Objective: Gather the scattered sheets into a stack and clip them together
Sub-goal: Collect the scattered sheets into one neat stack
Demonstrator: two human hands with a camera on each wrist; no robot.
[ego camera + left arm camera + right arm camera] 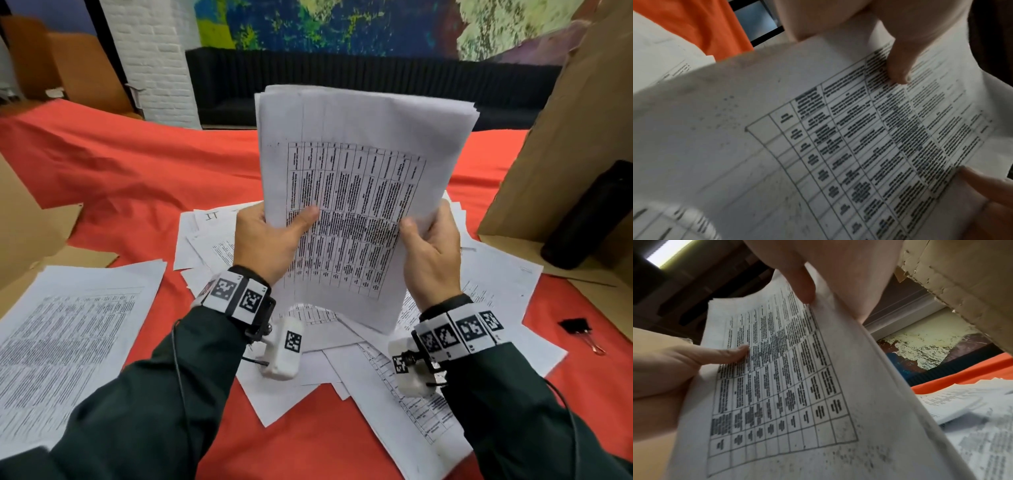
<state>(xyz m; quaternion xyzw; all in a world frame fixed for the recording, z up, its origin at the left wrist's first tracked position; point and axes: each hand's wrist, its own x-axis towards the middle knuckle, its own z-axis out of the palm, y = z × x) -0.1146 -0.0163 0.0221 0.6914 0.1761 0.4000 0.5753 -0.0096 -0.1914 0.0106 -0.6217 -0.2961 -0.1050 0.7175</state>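
White printed paper is what I am holding: a sheaf of white sheets with a black-ruled table (359, 192) stands nearly upright above the red tablecloth (120, 178), lifted clear of it. My left hand (263, 240) grips its left edge, thumb laid across the front and the fingers out of sight behind; my right hand (428, 250) pinches the right edge the same way, thumb on the print. The wrist views confirm both thumbs pressed flat on the top sheet.

I judge the sheaf light but floppy. Its lower end already curls toward me and the top edges are stepped, not flush. Loose sheets slide on one another, so a slack grip would let the inner ones slip out. Holding the two long edges near the middle, as now, seems right to me for tapping the bottom edge square.

More loose white sheets (376, 370) lie overlapped on the cloth under my wrists, and another pile of printed pages (68, 342) sits to the left, so gathering is not finished. A small black binder clip (579, 329) with wire handles waits on the cloth at the right, well apart from the sheaf. Stiff-sprung, I expect; it should bite one squared corner or edge.
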